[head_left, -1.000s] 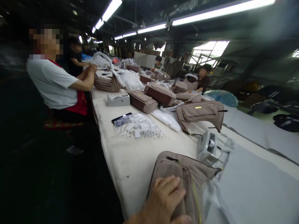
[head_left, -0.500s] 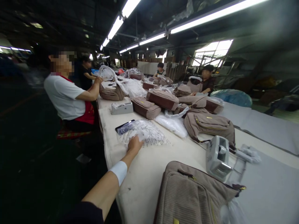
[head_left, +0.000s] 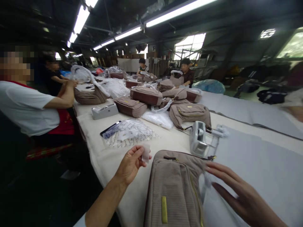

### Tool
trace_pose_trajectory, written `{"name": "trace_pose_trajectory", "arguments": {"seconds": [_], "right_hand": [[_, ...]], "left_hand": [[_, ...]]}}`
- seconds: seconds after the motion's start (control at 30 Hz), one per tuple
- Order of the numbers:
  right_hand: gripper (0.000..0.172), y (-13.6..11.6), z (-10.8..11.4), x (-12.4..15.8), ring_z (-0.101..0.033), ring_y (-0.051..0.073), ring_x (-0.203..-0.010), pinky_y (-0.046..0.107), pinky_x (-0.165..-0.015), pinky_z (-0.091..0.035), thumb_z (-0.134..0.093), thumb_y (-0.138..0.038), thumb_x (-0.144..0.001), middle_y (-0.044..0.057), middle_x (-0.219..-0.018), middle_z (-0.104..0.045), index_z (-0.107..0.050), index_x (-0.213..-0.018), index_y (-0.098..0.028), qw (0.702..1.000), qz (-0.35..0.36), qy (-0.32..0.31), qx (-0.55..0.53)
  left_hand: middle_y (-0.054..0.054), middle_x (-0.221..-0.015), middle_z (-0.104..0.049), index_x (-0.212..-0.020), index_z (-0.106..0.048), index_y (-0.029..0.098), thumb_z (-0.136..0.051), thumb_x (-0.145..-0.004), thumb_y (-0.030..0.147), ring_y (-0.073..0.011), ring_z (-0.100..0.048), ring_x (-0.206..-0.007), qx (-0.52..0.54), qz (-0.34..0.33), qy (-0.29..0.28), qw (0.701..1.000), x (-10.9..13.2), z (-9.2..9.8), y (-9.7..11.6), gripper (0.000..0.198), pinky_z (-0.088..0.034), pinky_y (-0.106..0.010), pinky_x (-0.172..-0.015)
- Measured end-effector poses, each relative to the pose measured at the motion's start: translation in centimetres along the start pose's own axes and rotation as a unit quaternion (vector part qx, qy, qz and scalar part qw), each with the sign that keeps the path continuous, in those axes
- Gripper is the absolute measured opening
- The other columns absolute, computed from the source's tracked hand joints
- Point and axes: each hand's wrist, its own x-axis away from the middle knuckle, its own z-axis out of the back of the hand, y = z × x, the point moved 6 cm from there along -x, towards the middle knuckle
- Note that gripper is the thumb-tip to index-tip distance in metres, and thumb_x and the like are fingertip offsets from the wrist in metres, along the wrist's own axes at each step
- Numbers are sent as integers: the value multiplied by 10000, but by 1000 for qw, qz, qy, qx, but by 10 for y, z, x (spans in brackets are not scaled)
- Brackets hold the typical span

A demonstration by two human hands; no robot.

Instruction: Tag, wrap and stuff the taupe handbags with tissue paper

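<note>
A small translucent white packet [head_left: 146, 153] is pinched between the thumb and fingers of my left hand [head_left: 131, 164], above the table. Beside it lies a taupe corduroy bag [head_left: 174, 189] with dark trim, a yellow label and yellow-edged zippers. My right hand [head_left: 236, 189], slightly blurred, has its fingers stretched out at the bag's right edge, beside clear plastic there; whether it touches is hard to tell. Beyond my left hand is a heap of small clear packets [head_left: 132, 130] with a dark flat object [head_left: 110, 127] at its left.
Behind the bag stands a grey tape dispenser [head_left: 198, 138]; another dispenser [head_left: 104, 111] sits farther left. Several taupe bags [head_left: 146, 94] and white plastic [head_left: 159, 118] cover the far table. A co-worker in a white shirt [head_left: 28, 107] is at the left edge; other people work farther back.
My left hand has left the packet heap and come nearer the bag with a small packet. My right hand has entered from the right. The view has turned right.
</note>
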Motion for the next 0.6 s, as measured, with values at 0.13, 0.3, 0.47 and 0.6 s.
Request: {"name": "trace_pose_trajectory", "arguments": {"seconds": [0.13, 0.3, 0.47, 0.6], "right_hand": [[411, 11, -50, -35, -557, 250, -1128, 405, -951, -471, -518, -171, -830, 126, -1241, -577, -571, -1237, -193, 981, -4, -165, -98], [408, 2, -60, -10, -610, 212, -921, 357, -823, -496, -447, -100, -771, 99, -994, -653, -635, -1127, -166, 971, -110, -154, -144], [301, -11, -42, 20, -619, 205, -919, 318, -813, -470, -419, -285, -908, 90, -988, -672, -651, -1068, -179, 956, -241, -109, -124], [263, -11, -55, -5, -617, 211, -786, 303, -702, -439, -476, -318, -885, 71, -820, -677, -690, -862, -168, 948, -265, -162, -70]], "left_hand": [[-33, -775, -662, -809, -550, 157, -679, -760, 389, -145, -629, -702, 80, 65, -120, 987, 45, -54, -23, 270, -502, -229, -589], [-12, -768, -642, -776, -600, 140, -669, -785, 349, -121, -572, -720, 19, 43, -175, 983, 60, -69, -39, 220, -485, -227, -685], [-10, -697, -648, -785, -672, 128, -704, -748, 343, -101, -542, -648, -14, 61, -227, 972, 66, -80, -32, 220, -429, -195, -649], [-12, -669, -642, -771, -698, 130, -720, -727, 368, -109, -546, -639, -22, 52, -206, 977, 70, -86, -30, 243, -426, -200, -639]]}}
